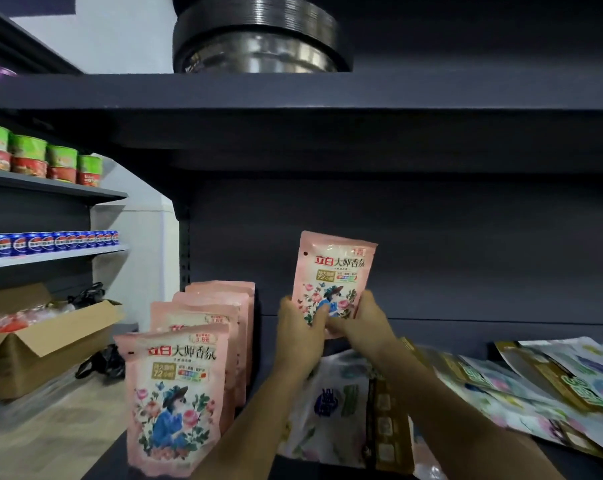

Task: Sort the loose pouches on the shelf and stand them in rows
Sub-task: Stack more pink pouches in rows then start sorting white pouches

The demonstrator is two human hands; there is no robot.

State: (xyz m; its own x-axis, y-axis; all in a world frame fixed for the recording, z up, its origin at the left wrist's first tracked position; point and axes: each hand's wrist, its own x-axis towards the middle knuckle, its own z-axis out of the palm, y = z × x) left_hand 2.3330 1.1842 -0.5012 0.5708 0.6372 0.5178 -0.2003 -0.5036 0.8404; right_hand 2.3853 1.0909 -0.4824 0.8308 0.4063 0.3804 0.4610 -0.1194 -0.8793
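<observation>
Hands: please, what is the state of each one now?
Left hand: holding the pink pouch by its lower edge.
Right hand: holding the same pouch.

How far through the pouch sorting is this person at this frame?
Early to midway. Done: a row of pink pouches stands upright at the shelf's left. In hand: the left hand and right hand hold one more pink pouch upright. Left: white-and-gold pouches lie loose, flat and overlapping at right.
</observation>
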